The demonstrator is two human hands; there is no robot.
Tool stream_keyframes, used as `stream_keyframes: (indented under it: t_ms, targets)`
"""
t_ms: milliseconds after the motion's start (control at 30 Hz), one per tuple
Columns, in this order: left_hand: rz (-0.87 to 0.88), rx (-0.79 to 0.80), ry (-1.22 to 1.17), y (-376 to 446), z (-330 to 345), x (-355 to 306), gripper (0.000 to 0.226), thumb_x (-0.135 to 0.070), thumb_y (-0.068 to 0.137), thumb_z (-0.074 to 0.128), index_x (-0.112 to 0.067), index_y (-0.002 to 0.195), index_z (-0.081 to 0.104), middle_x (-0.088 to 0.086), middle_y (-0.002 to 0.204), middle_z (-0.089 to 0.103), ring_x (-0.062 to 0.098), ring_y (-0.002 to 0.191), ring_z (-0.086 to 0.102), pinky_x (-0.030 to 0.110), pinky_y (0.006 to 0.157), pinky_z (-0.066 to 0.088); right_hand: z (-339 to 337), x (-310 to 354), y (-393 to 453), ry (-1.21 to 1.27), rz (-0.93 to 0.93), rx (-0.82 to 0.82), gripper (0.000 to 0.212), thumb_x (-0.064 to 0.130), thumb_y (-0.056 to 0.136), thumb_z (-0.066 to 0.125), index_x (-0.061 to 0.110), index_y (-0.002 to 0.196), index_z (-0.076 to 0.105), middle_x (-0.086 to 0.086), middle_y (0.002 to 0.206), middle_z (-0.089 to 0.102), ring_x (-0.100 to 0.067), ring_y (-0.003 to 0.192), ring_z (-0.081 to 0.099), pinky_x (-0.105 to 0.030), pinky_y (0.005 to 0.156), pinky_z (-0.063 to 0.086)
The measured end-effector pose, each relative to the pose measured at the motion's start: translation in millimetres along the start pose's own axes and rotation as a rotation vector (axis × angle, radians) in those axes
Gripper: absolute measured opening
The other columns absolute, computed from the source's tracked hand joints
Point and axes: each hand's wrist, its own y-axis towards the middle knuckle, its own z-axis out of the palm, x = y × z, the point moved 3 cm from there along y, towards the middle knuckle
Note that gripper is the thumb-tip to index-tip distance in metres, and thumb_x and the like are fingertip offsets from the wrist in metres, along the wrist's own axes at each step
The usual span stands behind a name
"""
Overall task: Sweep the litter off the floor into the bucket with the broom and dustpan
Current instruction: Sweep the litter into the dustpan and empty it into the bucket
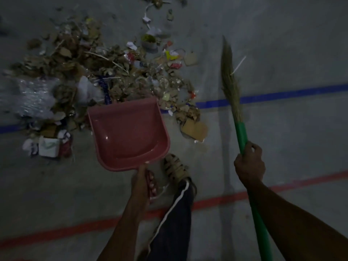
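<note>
We are at the loading step, with nothing yet in the pan. Our left hand [144,182] has its fingers wrapped round the handle of the pink dustpan [128,134], whose open lip points toward 12 o'clock and sits against the near edge of the litter [105,72]. That heap of dry leaves, card scraps, wrappers and clear plastic spreads from 9 to 1 o'clock of the pan, across a blue line [282,96] on the floor [291,44]. Our right hand [249,162] is clamped on the green stick of the broom [230,80], which is lifted, its bristles pointing up to 12 o'clock, well to the pan's 3 o'clock side. The bucket is not in view. Next, we judge, the broom must swing over behind the heap and draw it toward 6 o'clock into the pan, while the left hand keeps the lip pressed flat so scraps do not slide underneath.
</note>
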Motion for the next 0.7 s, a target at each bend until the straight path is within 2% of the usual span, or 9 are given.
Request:
stream_keyframes:
  t_ms: [100, 200, 300, 400, 467, 567, 700]
  targets:
    - [0.026, 0.008, 0.168, -1.8, -37.7, 11.9, 0.05, -0.051, 0.098, 0.049, -0.018, 0.06, 0.043, 0.0, 0.044, 0.032, 0.014, 0.033, 0.03, 0.014, 0.037, 0.025, 18.7, -19.9, -66.4, 0.026, 0.156, -0.003, 0.052, 0.017, 0.093, 0.053, 0.004, 0.141, 0.039, -0.016, 0.144, 0.037, -0.042, 0.089, 0.062, -0.044, 0.078, 0.05]
    - [0.031, 0.02, 0.313, -1.2, -74.3, 20.6, 0.047, -0.056, 0.092, 0.054, -0.02, 0.062, 0.044, 0.0, 0.046, 0.033, 0.016, 0.036, 0.031, 0.015, 0.041, 0.023, 39.4, -40.5, -134.0, 0.04, 0.231, 0.007, 0.042, 0.015, 0.092, 0.052, 0.003, 0.133, 0.046, -0.02, 0.129, 0.048, -0.039, 0.094, 0.061, -0.04, 0.075, 0.049]
    - [0.058, 0.032, 0.332, 4.0, -95.1, 23.4, 0.047, -0.053, 0.091, 0.057, -0.019, 0.061, 0.045, 0.0, 0.045, 0.033, 0.016, 0.036, 0.031, 0.016, 0.038, 0.024, 69.7, -51.6, -185.7, 0.112, 0.34, 0.065, 0.033, 0.015, 0.088, 0.055, 0.005, 0.119, 0.051, -0.017, 0.112, 0.052, -0.037, 0.09, 0.06, -0.039, 0.072, 0.048]
    - [0.061, 0.068, 0.366, 16.7, -108.6, 28.4, 0.048, -0.057, 0.088, 0.058, -0.019, 0.059, 0.046, 0.0, 0.045, 0.034, 0.016, 0.036, 0.032, 0.019, 0.046, 0.022, 113.7, -48.6, -228.0, 0.126, 0.392, 0.169, 0.039, 0.015, 0.086, 0.055, 0.005, 0.124, 0.049, -0.015, 0.11, 0.052, -0.038, 0.086, 0.06, -0.047, 0.078, 0.054]
    - [0.056, 0.071, 0.401, 28.7, -119.7, 31.9, 0.048, -0.058, 0.087, 0.057, -0.021, 0.058, 0.047, -0.001, 0.045, 0.034, 0.016, 0.036, 0.033, 0.021, 0.048, 0.021, 144.3, -34.2, -245.2, 0.156, 0.405, 0.218, 0.044, 0.012, 0.087, 0.054, 0.006, 0.129, 0.046, -0.014, 0.114, 0.053, -0.04, 0.09, 0.061, -0.049, 0.082, 0.053]
    - [0.051, 0.099, 0.423, 42.8, -136.7, 30.5, 0.049, -0.059, 0.087, 0.058, -0.021, 0.056, 0.048, -0.001, 0.045, 0.034, 0.016, 0.038, 0.033, 0.022, 0.051, 0.021, 180.7, 11.4, -254.7, 0.225, 0.346, 0.234, 0.038, 0.01, 0.085, 0.053, 0.005, 0.123, 0.048, -0.014, 0.117, 0.054, -0.038, 0.09, 0.061, -0.046, 0.08, 0.053]
    - [0.022, 0.075, 0.411, 43.8, -181.6, 16.2, 0.05, -0.054, 0.091, 0.058, -0.017, 0.06, 0.046, 0.001, 0.047, 0.033, 0.017, 0.037, 0.031, 0.018, 0.041, 0.024, 207.5, 89.0, -263.4, 0.301, 0.214, 0.226, 0.045, 0.006, 0.085, 0.05, 0.003, 0.129, 0.049, -0.015, 0.131, 0.047, -0.037, 0.096, 0.061, -0.046, 0.078, 0.053]
